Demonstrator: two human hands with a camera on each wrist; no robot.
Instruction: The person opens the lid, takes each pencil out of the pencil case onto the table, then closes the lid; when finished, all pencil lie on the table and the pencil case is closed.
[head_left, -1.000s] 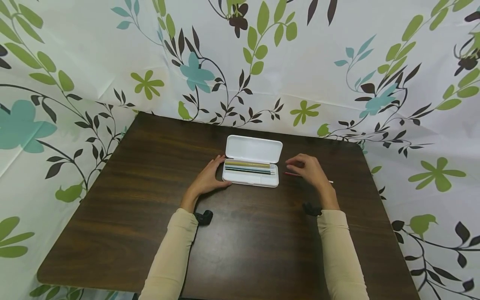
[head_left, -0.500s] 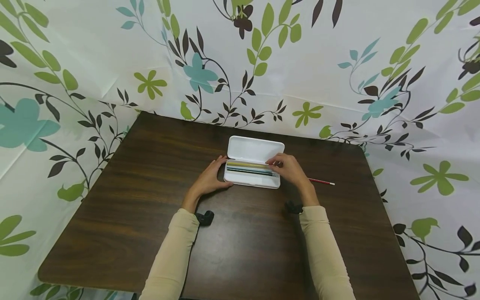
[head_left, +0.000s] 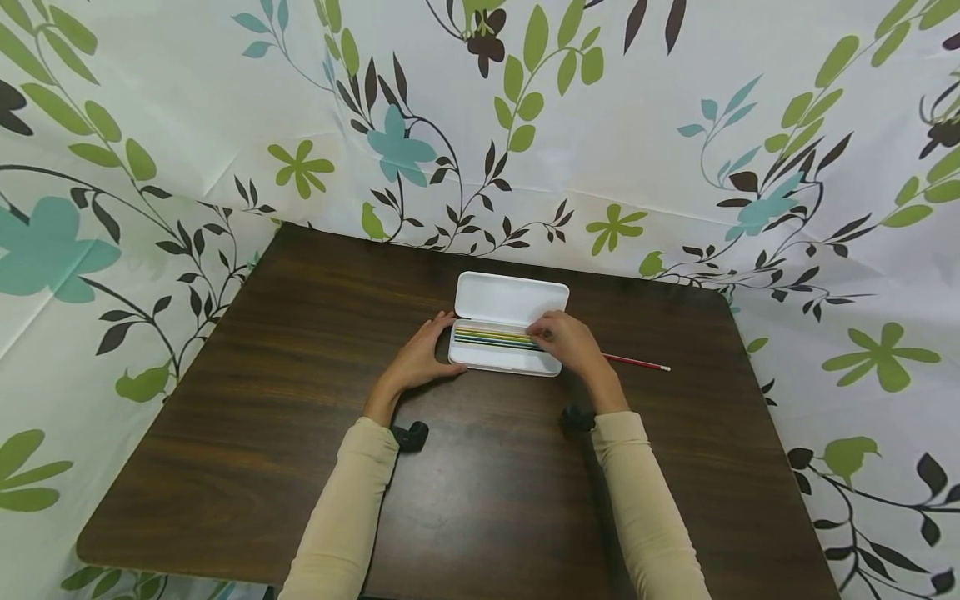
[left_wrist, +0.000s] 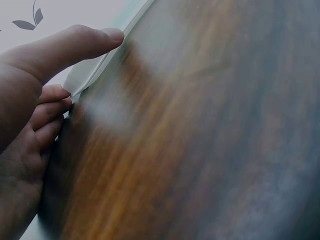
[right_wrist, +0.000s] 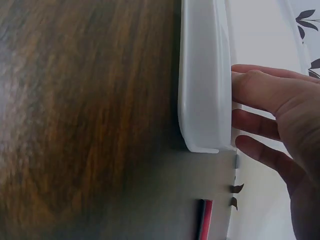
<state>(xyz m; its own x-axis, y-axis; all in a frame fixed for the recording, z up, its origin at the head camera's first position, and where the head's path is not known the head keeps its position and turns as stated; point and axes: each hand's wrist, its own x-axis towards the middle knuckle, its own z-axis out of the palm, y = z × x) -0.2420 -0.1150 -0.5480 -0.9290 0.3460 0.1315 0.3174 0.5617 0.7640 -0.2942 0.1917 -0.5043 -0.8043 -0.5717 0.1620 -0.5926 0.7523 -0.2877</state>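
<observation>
A white pencil case (head_left: 504,359) lies on the table with its lid (head_left: 510,297) up. Several colored pencils (head_left: 491,336), with yellow, green and blue among them, lie side by side in it. At its left end my left hand (head_left: 417,357) grips it, the thumb on the near side and the fingers behind; the left wrist view shows this hand (left_wrist: 35,85) at the case's edge. My right hand (head_left: 570,340) reaches into the right end, over the pencils' ends. In the right wrist view its fingers (right_wrist: 260,90) bend behind the case's wall (right_wrist: 202,75), which hides the fingertips.
A red pencil (head_left: 637,361) with a white end lies on the dark wood table (head_left: 480,483), to the right of the case and partly behind my right wrist. Behind the table hangs a white cloth (head_left: 465,125) with leaf and flower prints.
My right hand has moved left from near the red pencil into the case. The pencils inside lie slightly differently spaced. My left hand has stayed on the case.
</observation>
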